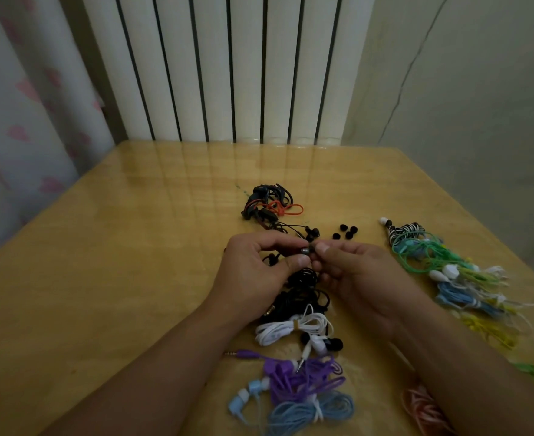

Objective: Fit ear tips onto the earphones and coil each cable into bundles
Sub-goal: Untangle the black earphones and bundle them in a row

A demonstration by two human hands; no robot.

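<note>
My left hand point(256, 272) pinches a small black earbud with a silver nozzle point(304, 250) between thumb and forefinger, above the table. My right hand point(353, 275) meets it from the right, its thumb and forefinger pinching a dark ear tip point(312, 247) against the nozzle. The earbud's black cable point(300, 294) hangs down into a loose black heap under my hands. Several loose black ear tips point(347, 231) lie on the table just beyond my right hand.
A black and orange cable bundle point(269, 206) lies further back. White point(291, 330), purple point(303, 377) and light blue point(309, 410) earphones lie near me. Green, yellow, blue and striped bundles point(448, 272) line the right side. A radiator point(228, 67) stands behind the wooden table point(118, 247).
</note>
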